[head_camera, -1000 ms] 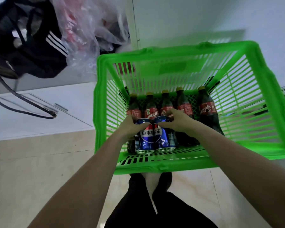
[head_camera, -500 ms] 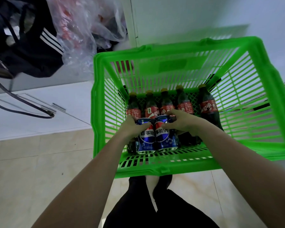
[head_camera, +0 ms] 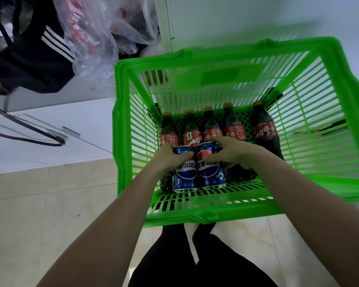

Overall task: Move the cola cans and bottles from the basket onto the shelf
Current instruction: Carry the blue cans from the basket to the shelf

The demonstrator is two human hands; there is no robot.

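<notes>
Far left: dark garment with white stripes (head_camera: 39,59) hanging, a clear plastic bag (head_camera: 95,38) beside it; a black cord (head_camera: 25,131) loops over a white surface below. Tiled floor (head_camera: 50,214) underneath.

Centre: green slatted basket (head_camera: 120,125), open top toward the camera.

Left hand (head_camera: 168,160) inside the basket, grip closed round the left blue cola can (head_camera: 183,175), thumb across its front near the top, fingers round the far side. Can upright, base just above the basket's near wall; whether it touches the basket floor cannot be told.

Right blue cola can (head_camera: 210,172) touching the left one side by side, upright. Right hand (head_camera: 232,152) grips it, thumb on the front, fingers curled over the top rim.

Behind the cans: row of five dark cola bottles (head_camera: 211,125) with red labels and yellow caps, upright along the far wall. The rightmost bottle (head_camera: 265,129) stands a little apart from the other four.

Bottom centre: the person's dark trouser legs (head_camera: 195,262) below the basket.
</notes>
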